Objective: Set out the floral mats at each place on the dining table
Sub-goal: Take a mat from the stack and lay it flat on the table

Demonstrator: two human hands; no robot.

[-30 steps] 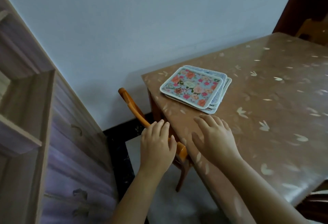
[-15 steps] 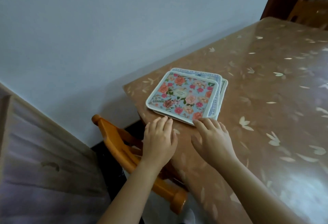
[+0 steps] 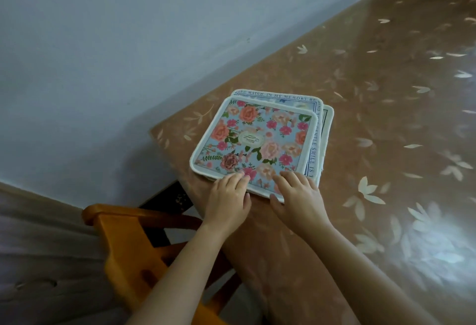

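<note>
Orange wood of a chair [image 3: 123, 247] is showing nearest, below the table's corner. Past it, the left hand [image 3: 228, 197] is resting relaxed, straight fingers on the near edge of the top floral mat [image 3: 257, 141]. The right hand [image 3: 301, 195] is lying on the mat's near right corner with its thumb against the edge; whether it is pinching cannot be told. The mat is sitting nearly square, with no clear long axis and its edges running roughly along the table's. It is topping a lettered mat [image 3: 313, 152] that is peeking out far and right. The brown leaf-patterned table [image 3: 386, 118] is stretching away beside a pale wall [image 3: 128, 41].
</note>
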